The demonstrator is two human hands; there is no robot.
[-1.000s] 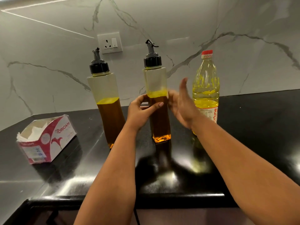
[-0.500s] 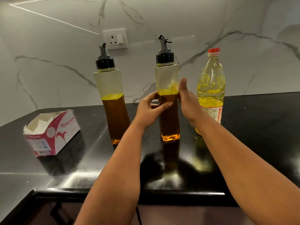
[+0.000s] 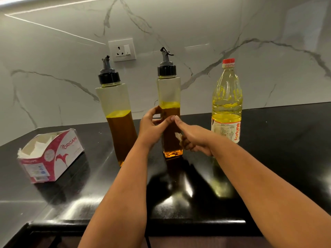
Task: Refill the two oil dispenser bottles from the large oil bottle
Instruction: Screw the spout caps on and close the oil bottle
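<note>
Forearms reach in over the near edge of the black surface [image 3: 179, 203] toward the middle dispenser bottle [image 3: 170, 111]. Left hand [image 3: 152, 127] grasps that bottle at mid-height, thumb across the front and fingers curled round the far side. Right hand [image 3: 193, 138], just right of that grip, pinches a small white scrap, apparently tissue [image 3: 178, 136], against the bottle's lower front, forefinger extended to meet the left thumb.

Both dispensers stand upright, capped, roughly half full of dark oil. The second dispenser bottle [image 3: 116, 108] stands apart, left of the grip. The large oil bottle [image 3: 226, 104] stands capped to the right, about half full.

Judgement: walls look smooth and possibly oil-slicked, so slippery; contents make each bottle moderately heavy and its tall shape makes it tippy. Best hold is mid-body around the square flanks, the spare hand turning the black cap [image 3: 166, 70].

Tissue box [image 3: 52, 154] lies far left of the grip.
</note>
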